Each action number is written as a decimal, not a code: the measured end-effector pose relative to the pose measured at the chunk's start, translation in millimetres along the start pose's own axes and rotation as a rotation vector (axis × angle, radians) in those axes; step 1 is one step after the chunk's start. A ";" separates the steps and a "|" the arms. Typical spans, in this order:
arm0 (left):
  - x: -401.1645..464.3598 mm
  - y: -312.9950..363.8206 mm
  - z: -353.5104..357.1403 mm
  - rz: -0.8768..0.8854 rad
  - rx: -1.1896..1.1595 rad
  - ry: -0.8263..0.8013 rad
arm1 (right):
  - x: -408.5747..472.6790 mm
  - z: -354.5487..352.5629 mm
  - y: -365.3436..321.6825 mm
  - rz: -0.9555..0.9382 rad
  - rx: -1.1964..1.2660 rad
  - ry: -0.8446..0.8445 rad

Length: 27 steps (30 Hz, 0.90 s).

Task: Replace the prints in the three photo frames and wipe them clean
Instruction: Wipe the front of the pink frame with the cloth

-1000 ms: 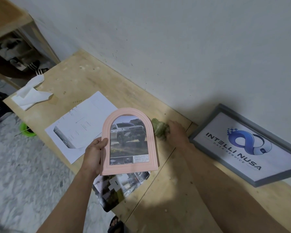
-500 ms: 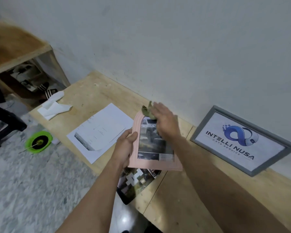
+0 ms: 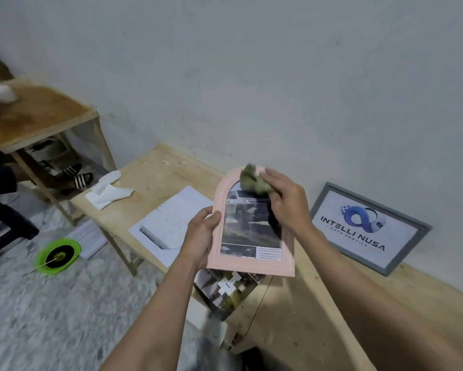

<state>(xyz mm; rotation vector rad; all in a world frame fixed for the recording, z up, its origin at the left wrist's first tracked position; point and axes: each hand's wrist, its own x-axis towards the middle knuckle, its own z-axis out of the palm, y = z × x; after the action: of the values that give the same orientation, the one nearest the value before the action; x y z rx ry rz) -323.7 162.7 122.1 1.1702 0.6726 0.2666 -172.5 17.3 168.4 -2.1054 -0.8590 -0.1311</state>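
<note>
A pink arched photo frame (image 3: 251, 261) with a car print behind its glass is held upright above the wooden bench (image 3: 305, 317). My left hand (image 3: 202, 236) grips its left edge. My right hand (image 3: 286, 202) presses a crumpled green cloth (image 3: 253, 180) against the top of the glass. A grey rectangular frame (image 3: 422, 234) with a blue logo print leans on the wall at the right. A loose photo print (image 3: 226, 293) lies on the bench under the pink frame.
White paper sheets (image 3: 171, 223) and a crumpled white tissue (image 3: 107, 191) lie on the bench's left part. A taller wooden table (image 3: 37, 119) stands at the left. A green dish (image 3: 57, 255) and more papers sit on the marble floor.
My right hand picked the green cloth off the bench and brought it onto the top of the pink frame's glass. The view has swung left and back.
</note>
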 end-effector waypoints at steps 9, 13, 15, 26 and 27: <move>-6.6 29.9 -14.8 0.072 -0.175 0.056 | -78.5 46.8 -42.4 -0.267 0.041 -0.417; -9.4 28.2 -20.4 0.062 -0.086 0.000 | -72.3 2.4 -59.1 0.007 0.335 -0.469; -12.3 28.4 -16.8 0.059 -0.062 -0.029 | -36.7 -12.1 -61.9 -0.018 0.229 -0.091; -8.9 39.6 -17.0 0.055 -0.275 0.088 | -61.0 45.0 -61.6 -0.201 0.069 -0.374; -9.6 36.2 -19.7 0.047 -0.248 0.116 | -65.2 34.5 -61.6 -0.146 0.086 -0.509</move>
<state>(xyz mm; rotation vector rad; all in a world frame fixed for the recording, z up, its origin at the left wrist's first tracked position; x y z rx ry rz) -337.9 186.6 154.1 0.9390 0.6929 0.4471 -267.0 33.7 162.9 -2.0209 -1.2914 0.3756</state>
